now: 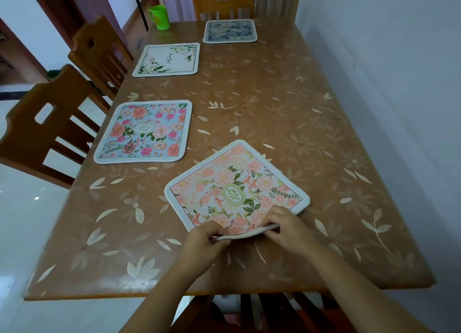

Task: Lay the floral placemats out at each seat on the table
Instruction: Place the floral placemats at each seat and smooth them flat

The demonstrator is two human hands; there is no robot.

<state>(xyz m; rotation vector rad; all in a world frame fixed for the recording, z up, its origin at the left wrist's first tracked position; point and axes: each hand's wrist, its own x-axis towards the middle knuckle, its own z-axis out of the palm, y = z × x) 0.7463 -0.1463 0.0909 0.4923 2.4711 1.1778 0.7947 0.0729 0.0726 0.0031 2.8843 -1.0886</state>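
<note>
Both hands, left hand and right hand, pinching the raised near edge of a pink floral placemat lying askew at 6 o'clock on the table, three more placemats at 9 o'clock, 11 o'clock and 12 o'clock, green cup beyond.

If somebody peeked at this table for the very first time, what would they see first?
Probably the pink flower mat lying crooked at the near end of the table, with the left hand and right hand pinching its near edge. Next, three more mats: blue flower mat, white mat, dark blue mat.
</note>
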